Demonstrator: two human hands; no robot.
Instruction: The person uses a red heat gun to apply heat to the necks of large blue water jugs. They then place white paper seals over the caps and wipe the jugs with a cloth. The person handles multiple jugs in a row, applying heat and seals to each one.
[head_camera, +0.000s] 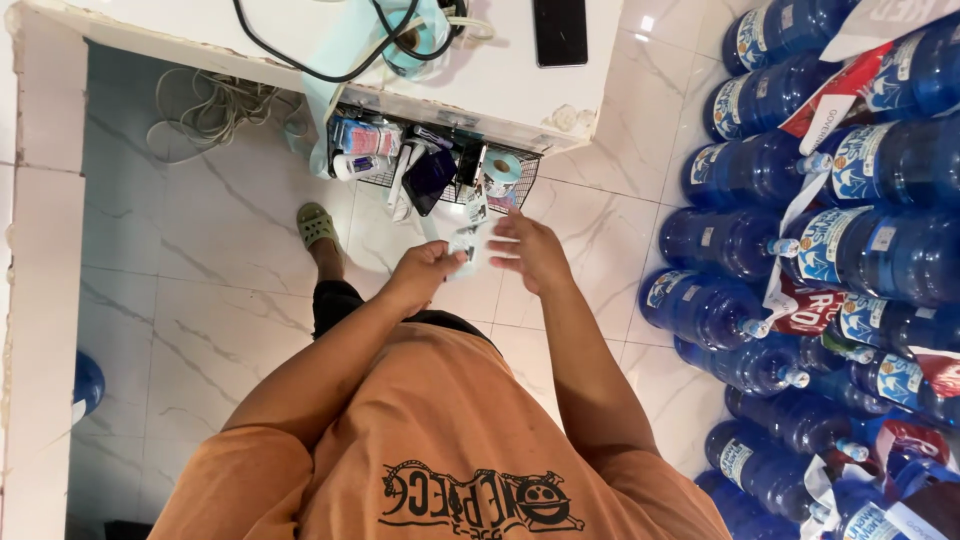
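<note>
- Orange cotton shirt nearest, soft and creased, with a black printed emblem at the chest (upside down from this angle).
- Left hand curled, fingers closed together on the lower edge of a small pale packet, thin and crinkled.
- Right hand just beside it, fingers stretched flat and slightly apart, tips touching the packet's upper side; grip not clear.
- Packet held between both hands, above glossy white marble-veined floor tiles.
- Olive rubber sandal on the tiles, left of the hands.
- Black wire basket beyond, hung under a white counter, crammed with small packs, a tape roll, a dark flat pouch.
- Black cables looped over the counter top, a dark flat phone beside.
- Rows of blue translucent water jugs lying on their sides at right, round and ribbed.
</note>
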